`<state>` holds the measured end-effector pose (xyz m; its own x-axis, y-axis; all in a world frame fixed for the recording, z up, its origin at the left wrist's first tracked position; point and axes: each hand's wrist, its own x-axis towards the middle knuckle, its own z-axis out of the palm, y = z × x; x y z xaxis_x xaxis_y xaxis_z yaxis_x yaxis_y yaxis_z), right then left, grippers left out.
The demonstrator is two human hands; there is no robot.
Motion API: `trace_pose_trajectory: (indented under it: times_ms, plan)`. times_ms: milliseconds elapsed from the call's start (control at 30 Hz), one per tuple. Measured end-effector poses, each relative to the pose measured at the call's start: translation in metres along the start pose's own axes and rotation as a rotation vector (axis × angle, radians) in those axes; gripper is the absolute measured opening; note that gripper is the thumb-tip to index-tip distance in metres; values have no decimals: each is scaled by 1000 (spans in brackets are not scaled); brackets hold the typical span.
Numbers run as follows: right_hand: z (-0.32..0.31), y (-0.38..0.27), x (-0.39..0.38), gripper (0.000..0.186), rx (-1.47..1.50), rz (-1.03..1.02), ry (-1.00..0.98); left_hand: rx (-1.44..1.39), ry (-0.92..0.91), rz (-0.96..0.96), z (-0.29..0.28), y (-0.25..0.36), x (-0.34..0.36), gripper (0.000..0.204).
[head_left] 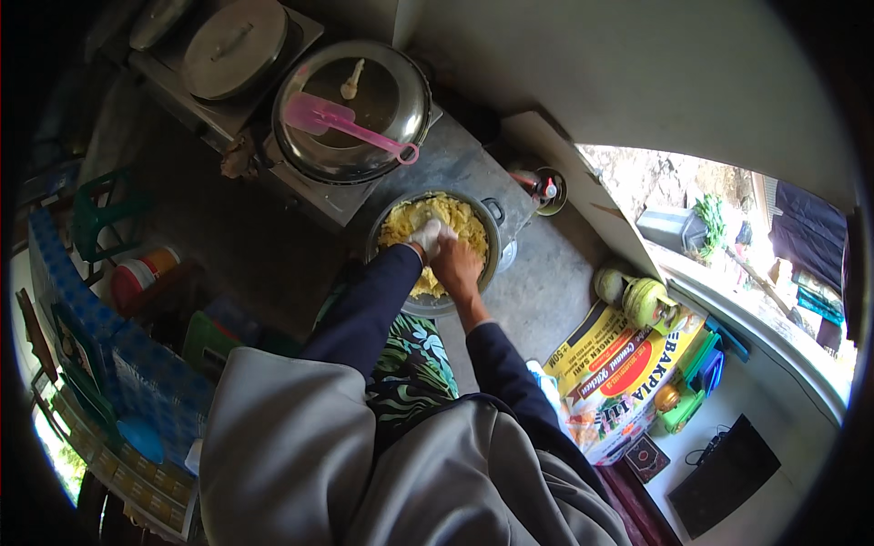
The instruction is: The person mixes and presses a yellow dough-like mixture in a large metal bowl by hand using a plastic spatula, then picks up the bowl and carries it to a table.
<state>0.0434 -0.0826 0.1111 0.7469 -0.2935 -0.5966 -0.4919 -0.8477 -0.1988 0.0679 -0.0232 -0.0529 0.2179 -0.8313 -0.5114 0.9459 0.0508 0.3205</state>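
A wide metal pot [371, 238] holds a lumpy yellow mash [462, 214]. My left hand [426, 237], covered in something white like a thin glove, is closed and low over the mash. Pressed up against it is my right hand [458, 264], bare, with its fingers curled in toward the left one. Whatever the two hands grip between them is hidden from this view. Dark sleeves cover both forearms. The pot stands on a grey surface in front of me.
Behind the pot, a large lidded steel pan [355, 168] sits on a stove, with a pink spatula [341, 123] across its lid. Another lidded pot [235, 45] is farther left. Green gas cylinders [645, 300] and a printed banner [619, 378] are to the right; a green stool [100, 214] is at left.
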Motion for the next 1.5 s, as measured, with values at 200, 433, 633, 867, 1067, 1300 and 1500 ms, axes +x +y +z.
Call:
trace_pose_trajectory:
  times_ms: [200,433,633,867,1067,1300,1500]
  plan:
    - [-70,40,-60,50,-71,-206,-85,-721,110,-12,70,-44,-8,10]
    - [2,8,-46,25,-60,-180,-77,-858,-187,43,-1,-76,-28,39]
    - [37,-4,-71,44,298,32,4,69,487,-252,-40,-64,-35,29]
    - [-45,18,-87,49,58,-120,-56,-540,323,-169,60,-41,-56,29]
    - [21,-10,-36,30,-172,-173,39,-363,248,-2,49,4,-73,41]
    - [19,-3,-60,38,192,49,-41,24,410,-127,5,-35,-46,37]
    - [-57,6,-103,53,-35,-152,-168,-708,290,-166,77,-40,-86,31]
